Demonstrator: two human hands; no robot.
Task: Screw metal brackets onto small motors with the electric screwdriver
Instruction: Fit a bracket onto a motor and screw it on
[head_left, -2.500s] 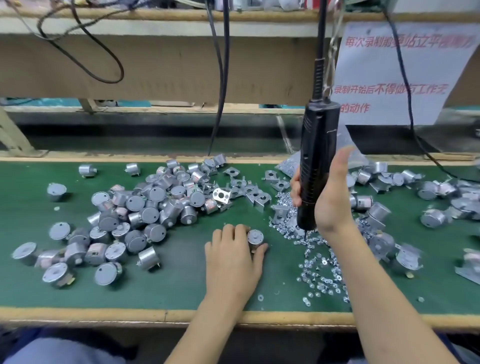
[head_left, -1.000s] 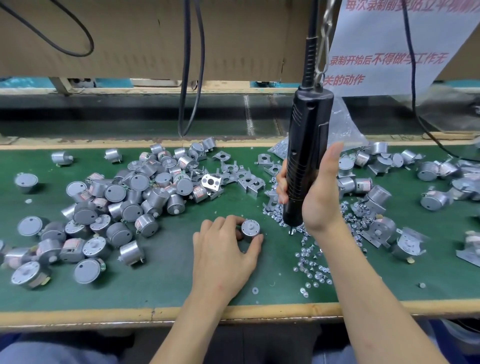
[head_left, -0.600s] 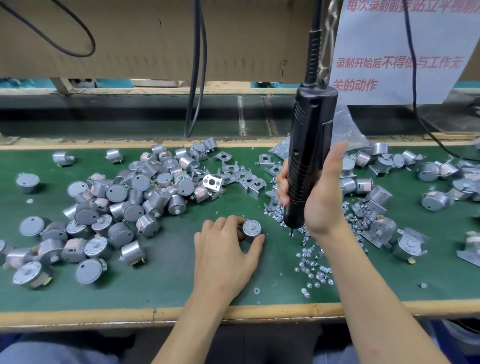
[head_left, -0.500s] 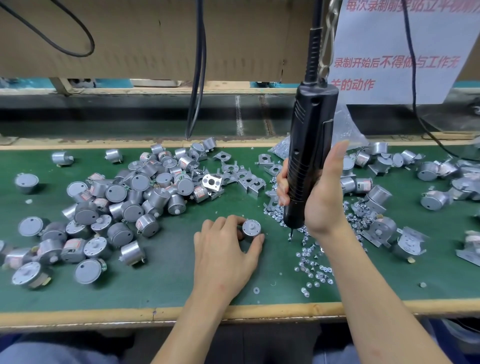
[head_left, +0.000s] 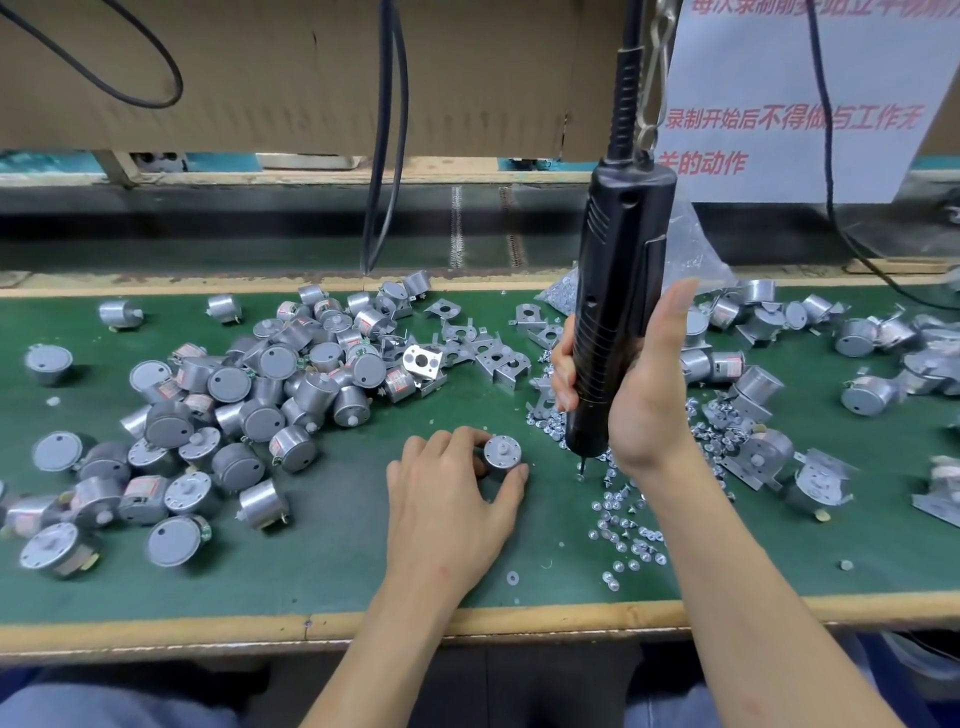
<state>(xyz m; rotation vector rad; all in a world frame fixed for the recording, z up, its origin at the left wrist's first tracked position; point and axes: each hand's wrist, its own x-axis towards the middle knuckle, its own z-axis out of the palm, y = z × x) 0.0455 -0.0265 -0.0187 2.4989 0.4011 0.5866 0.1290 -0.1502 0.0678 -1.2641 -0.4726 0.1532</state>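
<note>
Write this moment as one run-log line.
left hand: grips motor on mat | right hand: holds screwdriver upright by loose screws

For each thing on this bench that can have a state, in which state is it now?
held motor: upright, shaft up, no bracket on it.
left hand: pinches the held motor.
electric screwdriver: upright, bit low over the loose screws; contact unclear.
right hand: grips the electric screwdriver.
loose screws: scattered, none driven.
brackets: loose heap, unattached.
motor pile: jumbled, lying at all angles.
</note>
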